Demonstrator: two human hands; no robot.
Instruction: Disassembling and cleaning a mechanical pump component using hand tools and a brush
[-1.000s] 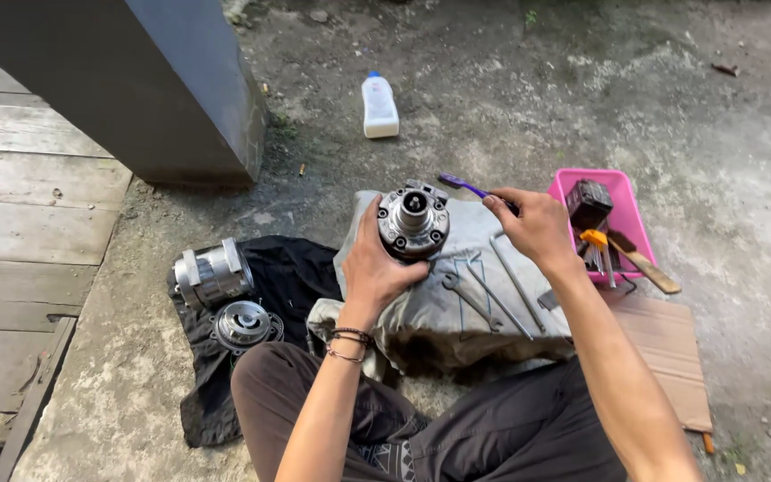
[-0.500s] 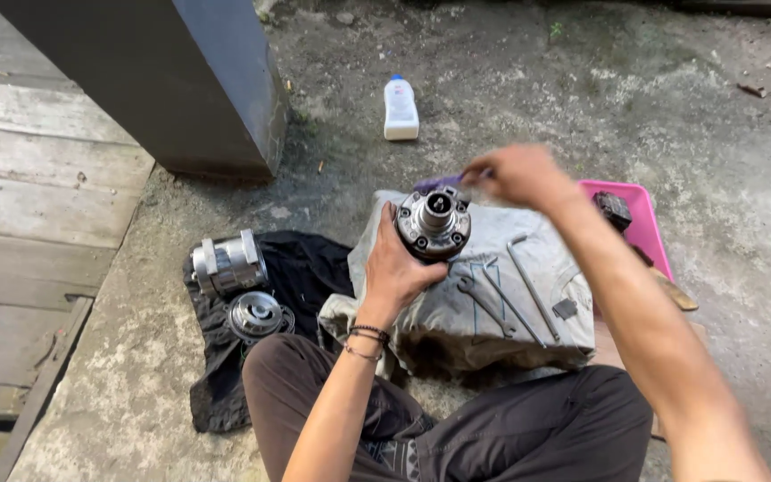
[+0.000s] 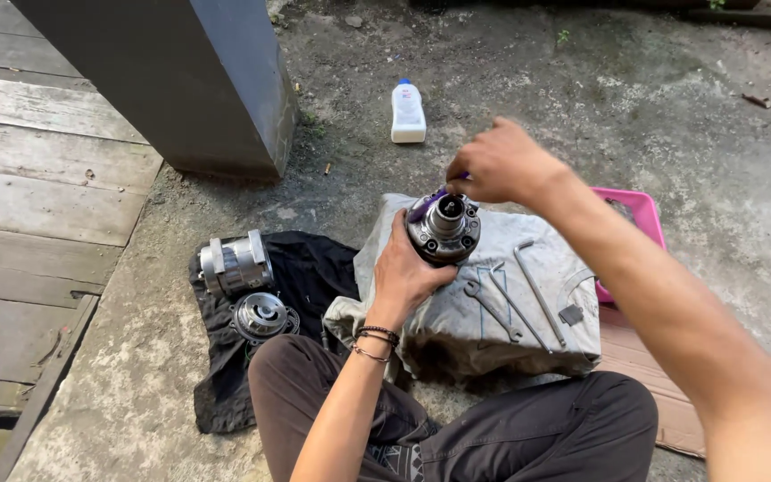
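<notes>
The left hand reaches up from below, forearm raised, fingers wrapped tight around a round metal motor part held above the grey cloth. The right hand arches over it, wrist bent, fingertips pinched on a purple brush touching the part's top.

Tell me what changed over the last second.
The right hand moved left from beside the pink tray to above the round metal part, bringing the purple tool to it. The left hand still grips the part; the wrenches stay on the cloth.
</notes>
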